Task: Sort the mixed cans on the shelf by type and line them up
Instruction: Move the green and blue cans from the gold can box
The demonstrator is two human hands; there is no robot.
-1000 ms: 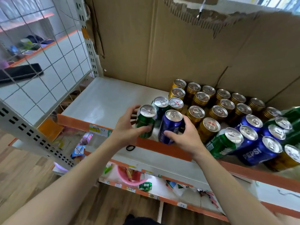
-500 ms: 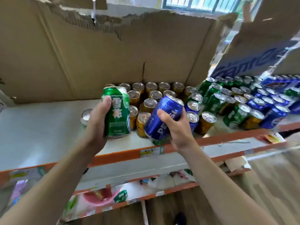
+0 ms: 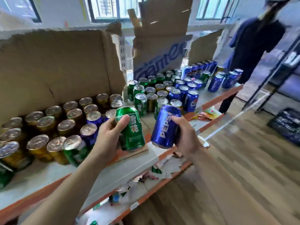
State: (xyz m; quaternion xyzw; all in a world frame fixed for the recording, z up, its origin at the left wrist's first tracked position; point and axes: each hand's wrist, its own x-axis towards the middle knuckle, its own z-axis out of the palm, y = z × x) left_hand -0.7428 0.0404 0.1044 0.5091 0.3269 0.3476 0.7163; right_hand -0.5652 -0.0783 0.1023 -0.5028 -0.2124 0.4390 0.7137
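A green can (image 3: 131, 129) is gripped by the left hand (image 3: 108, 137) and a blue can (image 3: 165, 126) (label outward) by the right hand (image 3: 186, 135), both held above the shelf (image 3: 129, 161) edge, fingers wrapped round each.

daylit windows (image 3: 107, 8) above torn cardboard (image 3: 56, 65), wood-plank floor (image 3: 227, 176), a black crate (image 3: 287, 125) at right.

Mostly gold cans (image 3: 47, 125) pack the left of the shelf (image 3: 48, 174) tight against the cardboard wall (image 3: 56, 65), leaving a bare strip along the front edge. Closely set green and blue cans (image 3: 162, 93) fill the right part. The narrow gap between the clusters lies behind the left hand (image 3: 108, 138), gripping a green can (image 3: 134, 135), and the right hand (image 3: 186, 135), gripping a blue can (image 3: 165, 127).
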